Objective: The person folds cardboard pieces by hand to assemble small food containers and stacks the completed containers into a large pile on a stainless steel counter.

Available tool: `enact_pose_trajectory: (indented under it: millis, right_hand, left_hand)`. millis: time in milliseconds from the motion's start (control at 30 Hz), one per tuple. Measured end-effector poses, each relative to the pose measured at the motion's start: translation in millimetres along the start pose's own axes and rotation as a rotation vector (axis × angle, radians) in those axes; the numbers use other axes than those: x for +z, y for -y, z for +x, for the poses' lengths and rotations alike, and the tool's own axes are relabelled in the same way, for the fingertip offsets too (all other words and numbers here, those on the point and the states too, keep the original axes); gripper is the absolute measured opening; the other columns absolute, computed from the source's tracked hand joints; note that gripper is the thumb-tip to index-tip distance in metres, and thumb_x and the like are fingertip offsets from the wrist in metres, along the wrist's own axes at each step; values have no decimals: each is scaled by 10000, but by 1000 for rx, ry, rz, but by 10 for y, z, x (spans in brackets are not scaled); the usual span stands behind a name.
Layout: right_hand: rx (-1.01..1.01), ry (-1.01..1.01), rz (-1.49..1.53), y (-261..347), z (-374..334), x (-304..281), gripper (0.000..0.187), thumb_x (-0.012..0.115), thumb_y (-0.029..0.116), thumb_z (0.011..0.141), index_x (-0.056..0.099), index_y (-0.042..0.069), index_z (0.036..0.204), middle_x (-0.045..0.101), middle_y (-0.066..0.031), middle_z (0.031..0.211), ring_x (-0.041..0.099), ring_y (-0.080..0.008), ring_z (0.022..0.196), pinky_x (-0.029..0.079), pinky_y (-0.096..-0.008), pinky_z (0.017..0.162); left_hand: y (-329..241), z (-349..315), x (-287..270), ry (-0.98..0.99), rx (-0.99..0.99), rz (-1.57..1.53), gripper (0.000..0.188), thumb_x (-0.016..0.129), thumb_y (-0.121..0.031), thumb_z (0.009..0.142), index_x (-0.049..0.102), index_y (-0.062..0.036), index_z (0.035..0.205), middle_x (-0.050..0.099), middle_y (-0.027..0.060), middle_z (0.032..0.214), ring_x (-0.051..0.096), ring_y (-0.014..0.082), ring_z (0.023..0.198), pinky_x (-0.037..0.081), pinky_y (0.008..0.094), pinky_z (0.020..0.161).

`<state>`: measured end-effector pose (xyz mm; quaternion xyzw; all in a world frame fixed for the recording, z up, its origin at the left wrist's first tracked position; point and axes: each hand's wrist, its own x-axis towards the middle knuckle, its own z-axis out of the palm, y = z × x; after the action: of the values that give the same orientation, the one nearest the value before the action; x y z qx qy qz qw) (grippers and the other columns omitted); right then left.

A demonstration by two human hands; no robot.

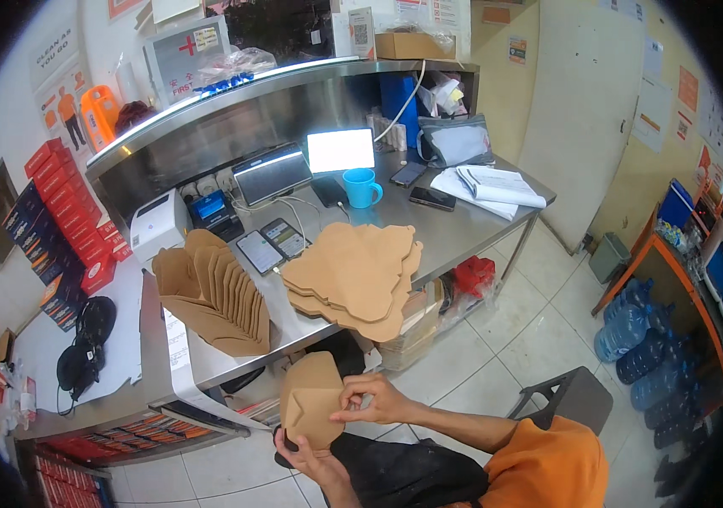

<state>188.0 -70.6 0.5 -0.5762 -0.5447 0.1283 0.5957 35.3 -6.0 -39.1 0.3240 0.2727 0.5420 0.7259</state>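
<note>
A brown cardboard food box (pixel 309 394), partly folded, is held over my lap. My left hand (pixel 309 461) grips its lower end from below, thumb against the near side. My right hand (pixel 376 400) closes thumb and finger together at the box's right side panel; the exact pinch point is hard to see. Beyond the box, on the steel table (pixel 454 229), lies a pile of flat cardboard blanks (pixel 349 275) with wavy edges. To its left, a nested row of folded cardboard boxes (pixel 213 296) leans at the table's edge.
Two phones (pixel 272 245), a white printer (pixel 158 224), a tablet (pixel 340 150) and a blue mug (pixel 362 188) stand behind the cardboard. Papers (pixel 497 188) lie at the table's right end. A dark stool (pixel 573 398) is at my right; large water bottles (pixel 632 330) stand farther right.
</note>
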Motion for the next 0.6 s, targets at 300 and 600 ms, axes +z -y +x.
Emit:
enact_pose_trajectory:
  millis: [300,600]
  right_hand:
    - [-41,79,-58,-16,-8,-20,208,791,112,803,601,35,767,543,-19,731,485,-107,601,409,-252,541]
    - [-47,167,-52,44,52,-40,210,792,121,807,612,36,872,542,-11,729,527,-98,642,426,-240,559]
  left_hand:
    - [24,87,-334,207,-306,66,554,648,-211,941,373,-13,1380,513,145,1313,552,250,1176,512,388,951]
    - [-172,16,-144,176,-314,-45,614,690,-189,908,380,19,1395,533,162,1304,580,270,1143,488,412,987]
